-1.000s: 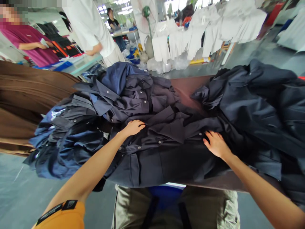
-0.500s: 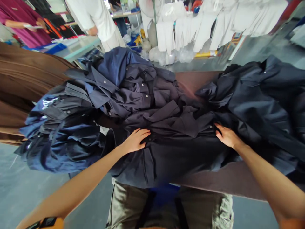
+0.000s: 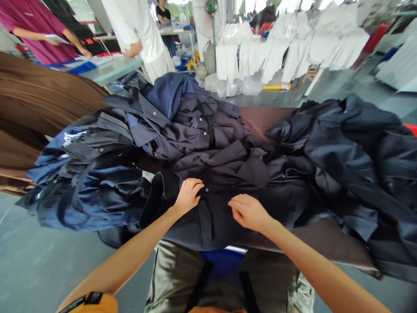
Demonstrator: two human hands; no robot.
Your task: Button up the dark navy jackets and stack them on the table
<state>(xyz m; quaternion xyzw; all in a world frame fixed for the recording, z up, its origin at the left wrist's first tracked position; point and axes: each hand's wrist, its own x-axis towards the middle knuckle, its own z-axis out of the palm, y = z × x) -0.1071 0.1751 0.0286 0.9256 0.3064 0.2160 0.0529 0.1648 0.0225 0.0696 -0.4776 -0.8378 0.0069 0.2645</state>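
Note:
A dark navy button-front work shirt (image 3: 215, 213) lies spread at the near edge of the table, with its button placket under my hands. My left hand (image 3: 189, 195) rests on the shirt beside the placket. My right hand (image 3: 249, 213) lies on the same cloth a little to its right, fingers loosely curled, and neither hand visibly grips it. Behind them rises a heap of navy shirts (image 3: 192, 126). A bluer heap of shirts (image 3: 97, 195) sits to the left, and a dark heap of garments (image 3: 355, 161) to the right.
A brown table top (image 3: 263, 121) shows between the heaps. A stack of brown cloth (image 3: 35, 100) lies at the far left. Two co-workers (image 3: 137, 30) stand beyond, near a pale table (image 3: 110, 69). White garments (image 3: 286, 48) hang at the back, beside a standing fan (image 3: 211, 17).
My right hand has moved left along the shirt, close to my left hand. My left hand has shifted little, and the view has tilted slightly.

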